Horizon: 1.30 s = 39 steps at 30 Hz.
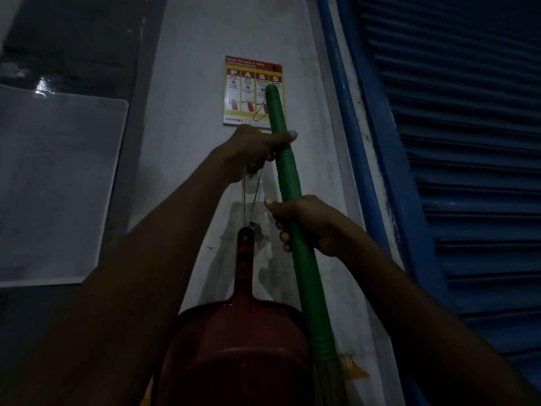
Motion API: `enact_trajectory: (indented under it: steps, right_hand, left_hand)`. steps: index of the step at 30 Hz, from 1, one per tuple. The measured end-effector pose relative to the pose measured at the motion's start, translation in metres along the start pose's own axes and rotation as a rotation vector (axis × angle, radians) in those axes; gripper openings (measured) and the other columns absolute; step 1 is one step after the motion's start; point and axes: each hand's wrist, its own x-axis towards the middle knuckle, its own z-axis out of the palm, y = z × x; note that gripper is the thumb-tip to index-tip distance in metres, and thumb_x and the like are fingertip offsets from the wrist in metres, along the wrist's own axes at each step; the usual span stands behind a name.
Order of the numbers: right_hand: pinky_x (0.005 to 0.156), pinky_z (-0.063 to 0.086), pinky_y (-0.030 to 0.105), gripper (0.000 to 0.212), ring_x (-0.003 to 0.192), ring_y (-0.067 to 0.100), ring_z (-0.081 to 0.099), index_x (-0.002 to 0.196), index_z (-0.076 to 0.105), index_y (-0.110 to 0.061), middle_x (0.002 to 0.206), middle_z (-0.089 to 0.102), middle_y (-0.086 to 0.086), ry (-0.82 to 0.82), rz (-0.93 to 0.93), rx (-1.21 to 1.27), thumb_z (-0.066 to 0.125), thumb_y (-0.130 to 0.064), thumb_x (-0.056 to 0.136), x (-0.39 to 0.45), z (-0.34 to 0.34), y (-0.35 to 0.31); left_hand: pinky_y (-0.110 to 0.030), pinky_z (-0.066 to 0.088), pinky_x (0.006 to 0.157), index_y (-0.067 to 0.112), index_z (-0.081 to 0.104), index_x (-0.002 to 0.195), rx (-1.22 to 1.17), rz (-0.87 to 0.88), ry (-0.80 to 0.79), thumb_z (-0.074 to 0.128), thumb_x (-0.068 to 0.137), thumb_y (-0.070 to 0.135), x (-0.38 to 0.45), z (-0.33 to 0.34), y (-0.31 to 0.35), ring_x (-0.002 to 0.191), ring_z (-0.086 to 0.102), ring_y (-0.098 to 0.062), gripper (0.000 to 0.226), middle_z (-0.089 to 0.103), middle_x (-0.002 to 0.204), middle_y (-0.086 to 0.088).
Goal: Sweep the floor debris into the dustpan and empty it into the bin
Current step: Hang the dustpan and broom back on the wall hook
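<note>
**Holding the broom upright at the wall, dustpan hanging below**

Gripping the green broom [295, 230] at mid-handle, the right hand [304, 224] has its fingers curled round the shaft and its thumb lying across the front. The broom stands nearly upright against the grey wall [190, 68], tilted a little so its top leans left; the bristles just show at the bottom edge. A thin loop of string hangs from the top of the handle.

The left hand [257, 148] is higher up, its thumb pressed against the broom shaft while its curled fingers pinch a wire loop [251, 197]. That loop runs down to the hole in the handle of the red dustpan [237, 341], which hangs flat against the wall just left of the broom, its pan at the bottom of the view.

Behind the broom's top, a fire extinguisher poster [248, 92] is stuck to the wall. To the right stands a blue louvred shutter [468, 171] in a blue frame. To the left, a pale sheet [58, 186] hangs on a darker panel.
</note>
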Motion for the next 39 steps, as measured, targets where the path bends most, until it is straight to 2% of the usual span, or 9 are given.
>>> enact_trajectory:
  steps: [4, 9, 12, 15, 19, 23, 28, 34, 39]
  right_hand:
    - [0.065, 0.057, 0.034, 0.053, 0.065, 0.021, 0.065, 0.107, 0.064, 0.003, 0.077, 0.065, 0.009, -0.058, -0.001, -0.089, 0.076, -0.042, 0.081, -0.001, -0.009, 0.004]
    - [0.074, 0.057, 0.035, 0.069, 0.085, 0.024, 0.072, 0.116, 0.068, -0.008, 0.095, 0.073, 0.008, -0.148, 0.023, -0.212, 0.061, -0.063, 0.074, 0.001, -0.026, 0.006]
    - [0.074, 0.058, 0.033, 0.079, 0.094, 0.026, 0.069, 0.120, 0.064, -0.007, 0.113, 0.070, 0.013, -0.083, 0.014, -0.163, 0.056, -0.069, 0.072, 0.008, -0.033, 0.005]
    - [0.074, 0.060, 0.034, 0.073, 0.094, 0.026, 0.071, 0.116, 0.064, -0.008, 0.109, 0.072, 0.012, 0.039, -0.010, -0.087, 0.056, -0.070, 0.078, 0.021, -0.038, -0.001]
    - [0.061, 0.059, 0.029, 0.068, 0.080, 0.020, 0.074, 0.115, 0.064, -0.008, 0.104, 0.071, 0.010, 0.204, -0.094, -0.023, 0.054, -0.068, 0.086, 0.040, -0.041, -0.021]
    - [0.073, 0.060, 0.035, 0.071, 0.094, 0.025, 0.071, 0.117, 0.062, -0.008, 0.109, 0.069, 0.012, 0.206, -0.124, -0.029, 0.050, -0.071, 0.087, 0.060, -0.031, -0.040]
    - [0.076, 0.059, 0.035, 0.043, 0.093, 0.024, 0.068, 0.100, 0.064, -0.013, 0.103, 0.068, 0.008, 0.167, -0.206, -0.041, 0.065, -0.054, 0.088, 0.075, -0.014, -0.059]
    - [0.060, 0.057, 0.027, 0.030, 0.081, 0.022, 0.070, 0.101, 0.064, -0.008, 0.098, 0.070, 0.011, 0.234, -0.245, -0.073, 0.075, -0.031, 0.085, 0.084, -0.008, -0.069]
    - [0.052, 0.053, 0.021, 0.027, 0.074, 0.019, 0.071, 0.101, 0.063, -0.007, 0.095, 0.069, 0.012, 0.342, -0.339, -0.040, 0.075, -0.024, 0.085, 0.078, -0.007, -0.069]
  left_hand:
    - [-0.021, 0.033, 0.045, 0.001, 0.065, 0.099, -0.020, -0.016, 0.007, 0.082, 0.080, 0.046, 0.000, 0.005, -0.007, 0.043, 0.037, -0.007, 0.052, 0.054, 0.069, -0.003]
    - [-0.019, 0.034, 0.042, 0.003, 0.064, 0.091, 0.001, -0.049, 0.017, 0.082, 0.079, 0.045, -0.002, 0.005, -0.018, 0.041, 0.040, -0.006, 0.047, 0.057, 0.070, -0.004]
    - [-0.019, 0.036, 0.040, 0.000, 0.065, 0.096, 0.005, -0.064, 0.042, 0.083, 0.079, 0.045, -0.003, 0.000, -0.024, 0.041, 0.041, -0.006, 0.052, 0.057, 0.069, -0.004]
    - [-0.019, 0.035, 0.042, 0.001, 0.065, 0.091, 0.012, -0.075, 0.021, 0.083, 0.079, 0.043, -0.006, -0.005, -0.029, 0.040, 0.040, -0.006, 0.047, 0.056, 0.067, -0.003]
    - [-0.019, 0.034, 0.040, 0.005, 0.066, 0.088, 0.071, -0.106, -0.034, 0.083, 0.079, 0.043, -0.011, -0.009, -0.036, 0.041, 0.040, -0.007, 0.042, 0.057, 0.061, 0.000]
    - [-0.019, 0.032, 0.037, 0.004, 0.068, 0.087, 0.109, -0.108, -0.105, 0.080, 0.083, 0.040, -0.017, -0.009, -0.041, 0.041, 0.038, -0.008, 0.038, 0.058, 0.058, -0.001]
    - [-0.020, 0.030, 0.038, 0.002, 0.070, 0.089, 0.126, -0.092, -0.147, 0.080, 0.083, 0.040, -0.028, -0.005, -0.046, 0.041, 0.036, -0.009, 0.040, 0.055, 0.056, -0.001]
    - [-0.020, 0.033, 0.038, 0.011, 0.063, 0.069, 0.071, -0.099, -0.135, 0.081, 0.083, 0.038, -0.035, -0.007, -0.054, 0.040, 0.039, -0.010, 0.035, 0.056, 0.052, 0.002]
    - [-0.019, 0.040, 0.043, 0.006, 0.069, 0.090, -0.011, -0.095, -0.100, 0.066, 0.091, 0.053, -0.038, -0.008, -0.050, 0.049, 0.054, -0.010, 0.047, 0.066, 0.064, 0.001]
